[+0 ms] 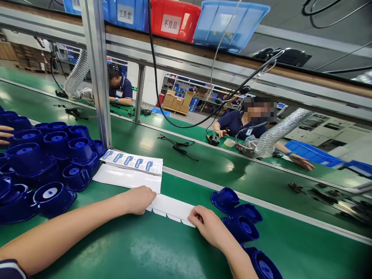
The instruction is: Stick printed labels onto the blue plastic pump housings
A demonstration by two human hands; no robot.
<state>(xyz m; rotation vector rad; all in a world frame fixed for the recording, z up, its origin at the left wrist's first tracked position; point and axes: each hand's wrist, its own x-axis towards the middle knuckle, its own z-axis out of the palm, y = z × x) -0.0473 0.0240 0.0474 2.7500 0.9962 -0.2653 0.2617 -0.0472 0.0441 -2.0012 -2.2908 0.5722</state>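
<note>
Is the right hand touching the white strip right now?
Touching: the head view shows the right hand pinching the white strip by its right end.

The desk [145, 248] has a smooth top with a soft gloss. The paper strip [177, 207] looks smooth and matt; the blank sheet [128, 179] near the desk's far edge is glossier. The blue parts [24, 159] are smooth, shiny plastic. The post [97, 77] is dull metal, the hose [280, 131] crinkled shiny foil, the pale bin [229, 21] translucent plastic.
</note>
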